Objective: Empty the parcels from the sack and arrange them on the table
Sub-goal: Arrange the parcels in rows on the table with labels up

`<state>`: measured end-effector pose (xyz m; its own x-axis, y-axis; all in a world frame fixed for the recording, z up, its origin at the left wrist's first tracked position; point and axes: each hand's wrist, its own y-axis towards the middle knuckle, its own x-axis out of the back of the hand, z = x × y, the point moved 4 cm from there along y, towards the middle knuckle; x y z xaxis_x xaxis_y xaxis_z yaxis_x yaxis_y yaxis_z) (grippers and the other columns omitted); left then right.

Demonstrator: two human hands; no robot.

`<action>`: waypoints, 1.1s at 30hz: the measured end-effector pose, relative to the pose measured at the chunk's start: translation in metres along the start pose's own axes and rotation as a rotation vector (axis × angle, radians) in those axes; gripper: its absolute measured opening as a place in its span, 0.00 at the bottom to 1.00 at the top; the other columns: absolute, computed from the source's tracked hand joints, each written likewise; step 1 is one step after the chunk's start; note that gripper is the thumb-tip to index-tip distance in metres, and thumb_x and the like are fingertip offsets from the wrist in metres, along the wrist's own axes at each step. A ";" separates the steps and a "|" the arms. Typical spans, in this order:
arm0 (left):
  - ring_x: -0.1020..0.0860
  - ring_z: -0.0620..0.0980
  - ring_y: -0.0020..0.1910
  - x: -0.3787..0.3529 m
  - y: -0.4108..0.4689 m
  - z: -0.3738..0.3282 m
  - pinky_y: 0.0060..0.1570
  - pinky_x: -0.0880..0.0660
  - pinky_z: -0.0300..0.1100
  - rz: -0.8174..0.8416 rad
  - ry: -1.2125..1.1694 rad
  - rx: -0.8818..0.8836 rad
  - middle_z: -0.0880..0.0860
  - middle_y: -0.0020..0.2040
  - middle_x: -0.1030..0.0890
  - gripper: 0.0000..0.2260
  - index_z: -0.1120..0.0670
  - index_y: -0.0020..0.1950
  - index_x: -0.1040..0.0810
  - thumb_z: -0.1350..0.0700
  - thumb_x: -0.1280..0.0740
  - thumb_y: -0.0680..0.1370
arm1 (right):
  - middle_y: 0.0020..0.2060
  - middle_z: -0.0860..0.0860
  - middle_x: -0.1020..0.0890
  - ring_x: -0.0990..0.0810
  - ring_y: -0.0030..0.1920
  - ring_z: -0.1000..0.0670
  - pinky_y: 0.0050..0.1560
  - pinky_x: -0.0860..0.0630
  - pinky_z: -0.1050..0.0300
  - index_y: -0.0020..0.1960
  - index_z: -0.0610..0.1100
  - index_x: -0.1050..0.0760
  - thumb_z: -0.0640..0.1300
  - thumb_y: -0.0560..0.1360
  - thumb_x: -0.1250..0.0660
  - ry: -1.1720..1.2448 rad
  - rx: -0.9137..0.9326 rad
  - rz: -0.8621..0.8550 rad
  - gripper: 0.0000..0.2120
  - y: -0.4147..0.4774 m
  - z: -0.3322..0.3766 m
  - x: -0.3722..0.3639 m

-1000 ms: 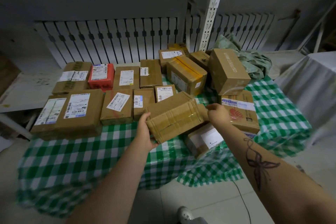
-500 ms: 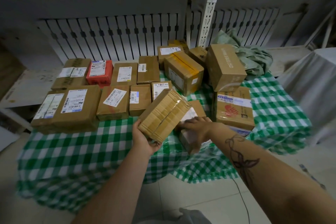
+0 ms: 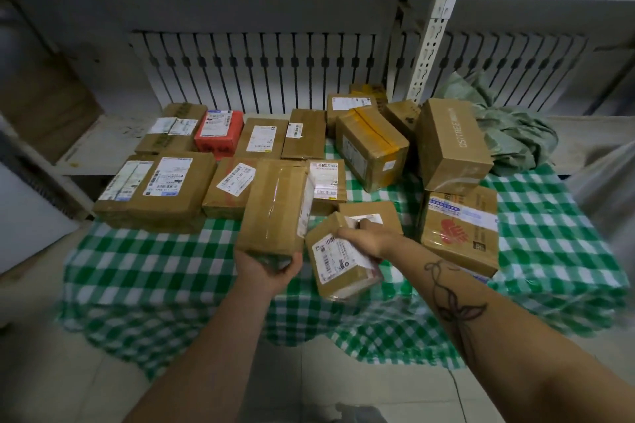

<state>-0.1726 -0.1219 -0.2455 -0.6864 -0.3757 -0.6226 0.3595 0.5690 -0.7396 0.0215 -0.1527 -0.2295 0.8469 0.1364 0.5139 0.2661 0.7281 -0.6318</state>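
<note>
The left hand [image 3: 269, 266] gripped a taped box [image 3: 276, 204], long axis pointing away; the right hand [image 3: 364, 237] clasped a labelled parcel [image 3: 340, 257] just beside it.

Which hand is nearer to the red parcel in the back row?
Left. The left hand grips a tall taped box below and slightly right of the red parcel; the right hand sits farther right, holding a small labelled box.

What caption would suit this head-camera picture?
Left hand holds a tape-wrapped brown cardboard parcel; right hand grips a small white-labelled cardboard box over the green-checked table.
</note>
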 end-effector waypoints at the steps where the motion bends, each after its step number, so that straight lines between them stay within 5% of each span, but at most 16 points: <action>1: 0.27 0.63 0.57 0.003 0.001 -0.003 0.37 0.21 0.47 -0.015 -0.033 -0.003 0.64 0.63 0.30 0.27 0.51 0.66 0.31 0.36 0.41 0.73 | 0.58 0.43 0.23 0.23 0.51 0.43 0.50 0.25 0.51 0.69 0.41 0.37 0.63 0.74 0.39 0.049 -0.011 0.031 0.33 0.002 0.003 -0.003; 4: 0.27 0.64 0.54 0.015 0.003 -0.012 0.33 0.21 0.46 -0.081 -0.102 0.015 0.64 0.64 0.32 0.28 0.52 0.67 0.33 0.36 0.41 0.73 | 0.58 0.43 0.21 0.21 0.53 0.43 0.53 0.24 0.49 0.67 0.42 0.35 0.65 0.73 0.39 0.103 0.015 0.064 0.33 0.010 0.014 -0.011; 9: 0.29 0.66 0.47 0.031 -0.006 -0.019 0.37 0.24 0.46 -0.143 -0.103 0.059 0.63 0.59 0.30 0.27 0.52 0.64 0.32 0.34 0.44 0.74 | 0.58 0.46 0.19 0.19 0.54 0.44 0.60 0.24 0.46 0.64 0.46 0.28 0.71 0.57 0.36 0.008 0.119 0.028 0.44 0.026 0.032 -0.023; 16: 0.31 0.63 0.64 0.048 -0.021 -0.041 0.53 0.21 0.43 -0.288 -0.167 0.159 0.68 0.73 0.51 0.24 0.53 0.66 0.34 0.42 0.36 0.75 | 0.63 0.43 0.26 0.24 0.59 0.40 0.54 0.25 0.50 0.69 0.43 0.40 0.67 0.69 0.38 -0.129 0.094 -0.189 0.39 0.026 0.059 -0.037; 21: 0.28 0.68 0.59 0.055 -0.006 -0.069 0.41 0.20 0.56 -0.197 0.228 0.070 0.65 0.65 0.30 0.40 0.52 0.68 0.33 0.25 0.56 0.70 | 0.58 0.42 0.26 0.23 0.54 0.39 0.45 0.19 0.44 0.63 0.46 0.38 0.71 0.64 0.37 -0.189 0.038 -0.253 0.38 0.028 0.080 -0.037; 24: 0.32 0.69 0.66 0.059 0.002 -0.082 0.46 0.21 0.59 -0.082 0.203 -0.001 0.64 0.70 0.33 0.40 0.50 0.72 0.36 0.26 0.44 0.68 | 0.61 0.41 0.27 0.21 0.50 0.40 0.32 0.21 0.53 0.68 0.43 0.40 0.76 0.63 0.41 -0.179 -0.008 -0.266 0.47 0.027 0.089 -0.040; 26: 0.32 0.68 0.66 0.059 0.003 -0.089 0.53 0.23 0.61 -0.016 0.223 -0.059 0.61 0.70 0.33 0.37 0.49 0.72 0.36 0.36 0.32 0.68 | 0.59 0.41 0.25 0.19 0.43 0.42 0.35 0.18 0.50 0.69 0.44 0.40 0.79 0.60 0.43 -0.140 -0.034 -0.267 0.50 0.029 0.091 -0.042; 30: 0.29 0.59 0.60 0.056 0.003 -0.087 0.61 0.28 0.56 -0.056 0.698 -0.173 0.59 0.71 0.35 0.44 0.47 0.74 0.45 0.56 0.23 0.65 | 0.52 0.43 0.20 0.17 0.38 0.43 0.44 0.18 0.45 0.68 0.44 0.39 0.78 0.58 0.42 -0.024 -0.058 -0.242 0.50 0.033 0.096 -0.046; 33: 0.42 0.60 0.73 0.059 0.007 -0.092 0.69 0.39 0.59 -0.349 1.261 -0.385 0.56 0.76 0.49 0.62 0.43 0.75 0.62 0.48 0.18 0.56 | 0.58 0.42 0.22 0.20 0.51 0.41 0.54 0.21 0.44 0.71 0.42 0.40 0.76 0.62 0.42 0.002 -0.073 -0.224 0.50 0.035 0.099 -0.045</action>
<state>-0.2685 -0.0724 -0.2640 -0.8848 0.2582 0.3878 -0.0052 0.8268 -0.5625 -0.0532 -0.0665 -0.2177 0.7639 -0.0247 0.6449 0.4799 0.6898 -0.5421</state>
